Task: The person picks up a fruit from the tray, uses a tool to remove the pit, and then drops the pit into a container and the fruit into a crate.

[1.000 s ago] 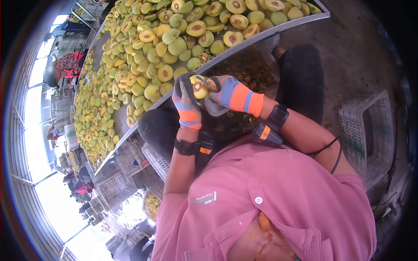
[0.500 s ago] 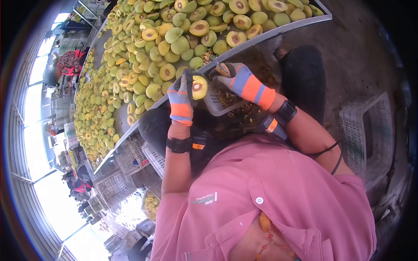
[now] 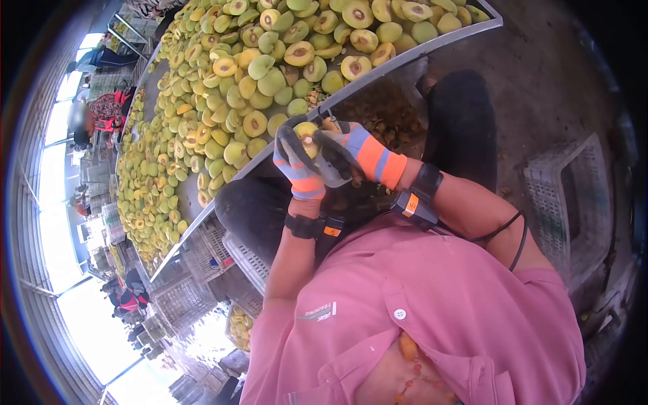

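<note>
A halved yellow-green stone fruit [image 3: 307,133], its pale pit showing in the cut face, is gripped by my left hand [image 3: 297,162] in a striped glove with dark fingers. Against it, my right hand [image 3: 358,152], gloved the same way, is closed around a small tool with a wooden handle [image 3: 331,124]. The tool's metal end is only partly visible near the table edge. My right fingers touch or nearly touch the fruit and partly cover it.
A metal-rimmed table [image 3: 405,59] heaped with fruit halves [image 3: 270,81] lies ahead and left. Pits and scraps [image 3: 391,121] are below its edge. White plastic crates [image 3: 567,202] stand at the right and left. Other people [image 3: 108,111] are in the left background.
My hands have come together; before, they were apart, with the fruit's cut face fully shown. My right fingers have moved left onto the fruit, and my left hand has shifted slightly right.
</note>
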Demonstrator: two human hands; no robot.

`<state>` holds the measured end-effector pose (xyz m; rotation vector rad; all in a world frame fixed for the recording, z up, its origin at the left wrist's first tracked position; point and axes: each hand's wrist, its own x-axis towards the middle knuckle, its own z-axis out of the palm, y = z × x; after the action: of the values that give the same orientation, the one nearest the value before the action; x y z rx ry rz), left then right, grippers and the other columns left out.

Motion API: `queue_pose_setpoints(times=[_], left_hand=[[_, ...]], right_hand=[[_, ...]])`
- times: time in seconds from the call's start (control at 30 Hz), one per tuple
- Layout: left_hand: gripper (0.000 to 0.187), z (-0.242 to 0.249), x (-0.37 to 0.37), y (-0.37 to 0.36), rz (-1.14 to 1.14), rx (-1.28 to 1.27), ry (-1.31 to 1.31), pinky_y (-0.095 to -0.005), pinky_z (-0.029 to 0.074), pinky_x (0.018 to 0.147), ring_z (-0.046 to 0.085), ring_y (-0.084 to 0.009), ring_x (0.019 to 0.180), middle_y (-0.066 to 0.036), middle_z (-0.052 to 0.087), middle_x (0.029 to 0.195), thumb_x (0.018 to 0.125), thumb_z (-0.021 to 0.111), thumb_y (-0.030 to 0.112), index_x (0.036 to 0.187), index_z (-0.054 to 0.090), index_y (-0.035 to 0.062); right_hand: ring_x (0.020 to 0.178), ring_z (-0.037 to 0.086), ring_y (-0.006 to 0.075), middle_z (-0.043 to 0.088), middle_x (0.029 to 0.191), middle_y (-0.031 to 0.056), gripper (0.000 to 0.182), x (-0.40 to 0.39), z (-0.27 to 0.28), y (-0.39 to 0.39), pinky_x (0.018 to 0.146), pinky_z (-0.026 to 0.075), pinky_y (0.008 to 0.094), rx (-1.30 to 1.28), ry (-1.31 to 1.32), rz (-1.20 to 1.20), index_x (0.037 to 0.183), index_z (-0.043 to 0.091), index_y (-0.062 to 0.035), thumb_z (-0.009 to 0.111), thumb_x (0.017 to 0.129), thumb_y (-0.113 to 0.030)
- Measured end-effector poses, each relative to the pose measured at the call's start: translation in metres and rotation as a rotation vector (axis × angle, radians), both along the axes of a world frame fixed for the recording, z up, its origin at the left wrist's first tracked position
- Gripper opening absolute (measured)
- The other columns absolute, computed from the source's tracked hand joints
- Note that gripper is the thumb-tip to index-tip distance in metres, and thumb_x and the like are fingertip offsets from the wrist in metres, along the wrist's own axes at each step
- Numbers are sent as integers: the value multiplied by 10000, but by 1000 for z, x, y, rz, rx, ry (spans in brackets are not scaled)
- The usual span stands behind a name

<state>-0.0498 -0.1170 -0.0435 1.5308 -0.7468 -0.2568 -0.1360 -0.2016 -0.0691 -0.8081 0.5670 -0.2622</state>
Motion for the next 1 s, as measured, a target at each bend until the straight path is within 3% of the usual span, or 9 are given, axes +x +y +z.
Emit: queue_pose_setpoints(times=[0.07, 0.1, 0.2, 0.4, 0.6, 0.7, 0.8, 0.9, 1.0], left_hand=[[431, 2, 5, -1, 46, 43, -161, -292, 493, 795, 597, -154, 868, -82, 636, 969, 1028, 407, 343, 1048, 615, -35], [461, 3, 5, -1, 66, 5, -24, -286, 494, 785, 598, -149, 856, -78, 639, 955, 1029, 395, 369, 1026, 622, -33], [474, 9, 12, 0, 42, -36, 201, -273, 493, 770, 597, -137, 846, -71, 640, 945, 1028, 399, 389, 1012, 624, -28], [371, 12, 10, -2, 4, 41, 361, -261, 481, 735, 576, -124, 814, -40, 624, 898, 1021, 461, 325, 997, 612, -13], [300, -1, 16, 2, 0, 219, 35, -288, 473, 700, 579, -137, 798, -67, 632, 860, 1005, 488, 251, 974, 627, -13], [289, 13, 9, -1, 62, 303, -278, -343, 484, 678, 636, -222, 770, -132, 670, 842, 986, 502, 234, 976, 646, -16], [306, 7, 28, 5, 0, 511, -357, -389, 493, 680, 655, -343, 768, -187, 682, 836, 971, 511, 258, 998, 660, -7], [336, 3, 39, 6, -93, 737, -355, -388, 480, 670, 624, -299, 703, -147, 663, 750, 990, 475, 270, 956, 669, -3], [359, 21, 31, -4, -133, 886, -514, -421, 481, 671, 622, -368, 718, -181, 661, 756, 975, 499, 320, 940, 682, 13]], right_hand=[[604, 593, 161, 637, 728, 74, 268, 7, -10, 9, 552, 483, 328, -191, 0, -66, 919, 653, -16, 682, 851, -273], [747, 646, 236, 683, 840, 119, 268, 5, -16, 7, 704, 506, 352, -426, -13, -50, 1040, 656, -59, 653, 827, -222], [800, 648, 336, 680, 886, 168, 278, -6, 7, 2, 732, 505, 386, -714, 37, 25, 1054, 644, -86, 626, 819, -233], [859, 627, 403, 674, 915, 189, 273, -13, 32, -2, 742, 504, 424, -800, 216, 204, 1037, 633, -96, 597, 823, -262], [860, 627, 404, 670, 910, 203, 278, -7, 7, -2, 738, 504, 425, -811, 144, 233, 1037, 635, -91, 604, 819, -262], [839, 629, 405, 665, 874, 215, 259, -4, -3, 0, 727, 506, 427, -853, 106, 217, 1001, 643, -72, 605, 816, -248], [790, 637, 394, 660, 816, 214, 227, -9, 4, -7, 705, 508, 422, -844, 96, 323, 956, 649, -49, 607, 810, -218], [673, 618, 217, 665, 762, 134, 190, -16, 6, -12, 659, 495, 342, -837, 158, 429, 939, 641, -14, 608, 822, -160], [670, 608, 184, 669, 761, 127, 194, -16, 2, -15, 653, 494, 344, -742, 141, 457, 925, 646, -4, 619, 820, -166]])
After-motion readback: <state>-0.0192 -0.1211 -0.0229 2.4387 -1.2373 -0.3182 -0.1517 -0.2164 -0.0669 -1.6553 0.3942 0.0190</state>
